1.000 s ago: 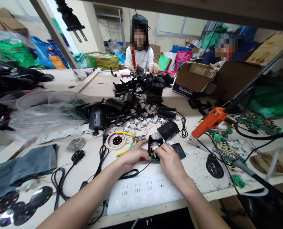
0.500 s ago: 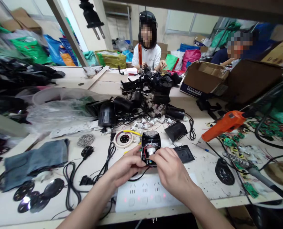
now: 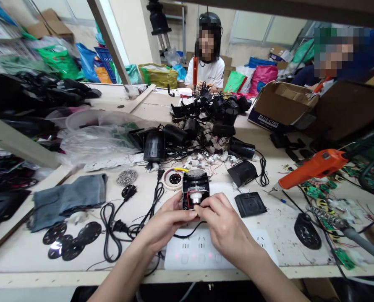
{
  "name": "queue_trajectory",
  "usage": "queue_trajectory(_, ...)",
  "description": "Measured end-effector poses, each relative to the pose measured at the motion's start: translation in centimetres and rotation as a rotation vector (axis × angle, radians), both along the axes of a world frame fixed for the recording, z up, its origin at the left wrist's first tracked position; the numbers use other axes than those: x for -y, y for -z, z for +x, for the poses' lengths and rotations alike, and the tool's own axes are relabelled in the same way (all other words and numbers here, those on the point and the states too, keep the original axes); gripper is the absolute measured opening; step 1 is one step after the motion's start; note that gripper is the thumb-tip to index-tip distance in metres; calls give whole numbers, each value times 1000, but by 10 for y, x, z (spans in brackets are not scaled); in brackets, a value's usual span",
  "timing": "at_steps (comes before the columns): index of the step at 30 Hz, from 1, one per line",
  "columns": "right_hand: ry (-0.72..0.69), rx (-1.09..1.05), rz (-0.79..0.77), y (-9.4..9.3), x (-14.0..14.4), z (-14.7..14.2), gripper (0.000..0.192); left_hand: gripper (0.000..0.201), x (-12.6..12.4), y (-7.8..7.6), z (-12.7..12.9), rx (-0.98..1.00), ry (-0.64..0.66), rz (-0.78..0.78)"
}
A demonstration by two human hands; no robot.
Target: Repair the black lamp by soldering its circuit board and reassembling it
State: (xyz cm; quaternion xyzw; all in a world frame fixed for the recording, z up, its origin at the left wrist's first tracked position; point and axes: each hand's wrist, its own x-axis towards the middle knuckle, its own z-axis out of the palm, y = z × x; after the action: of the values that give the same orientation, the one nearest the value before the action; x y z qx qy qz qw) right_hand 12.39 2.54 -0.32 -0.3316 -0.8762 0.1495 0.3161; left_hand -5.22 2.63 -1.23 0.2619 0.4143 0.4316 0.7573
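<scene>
A small open black plastic housing (image 3: 195, 181) is held over the table, with a white cylindrical part (image 3: 195, 196) and a red wire inside and a round metallic mesh on its top. My left hand (image 3: 168, 218) grips it from the left, thumb lying across its lower front. Closed fingers of my right hand (image 3: 223, 218) press at the lower right of the housing, beside the white part; whatever small piece may be between the fingertips is hidden. A black cable (image 3: 191, 232) runs out below. Just behind sits a roll of tape (image 3: 165, 179) with a black disc in it.
Under my hands lies a white power strip (image 3: 187, 247). An orange electric screwdriver (image 3: 314, 167) hangs at right, near a soldering iron (image 3: 347, 228) and green circuit boards (image 3: 344, 258). Black housings (image 3: 155, 147) are heaped behind. A co-worker (image 3: 207, 71) sits opposite.
The view has swung left, so the scene sits further right. My left thumb has come across the housing's lower front, and my right fingertips stay close against it.
</scene>
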Motion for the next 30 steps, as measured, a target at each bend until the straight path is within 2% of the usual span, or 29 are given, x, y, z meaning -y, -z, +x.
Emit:
queue_trajectory(9,16,-86,25,-6,-1,-10,41,32,2,-4,-6,-25,-129,-23)
queue_trajectory(11,78,-193,56,-4,1,-12,39,31,1,-6,-7,-32,-201,-31)
queue_trajectory(13,204,-352,19,3,5,-16,32,26,1,-7,-9,-23,-293,-41)
queue_trajectory(15,335,-501,-166,12,10,-22,23,21,2,-9,-12,-9,-381,-53)
queue_trajectory(17,385,-579,-452,22,13,-30,26,21,2,-11,-16,-3,-428,-63)
queue_trajectory(19,340,-582,-700,29,14,-41,34,25,2,-15,-19,-1,-433,-62)
queue_trajectory(21,262,-540,-802,32,13,-50,30,26,2,-19,-23,1,-440,-64)
queue_trajectory(24,212,-456,-749,32,8,-61,11,24,1,-24,-30,18,-472,-64)
queue_trajectory(25,218,-422,-703,33,7,-63,10,23,1,-25,-32,24,-479,-56)
queue_trajectory(30,208,-291,-402,36,4,-65,22,27,3,-22,-41,-49,-469,0)
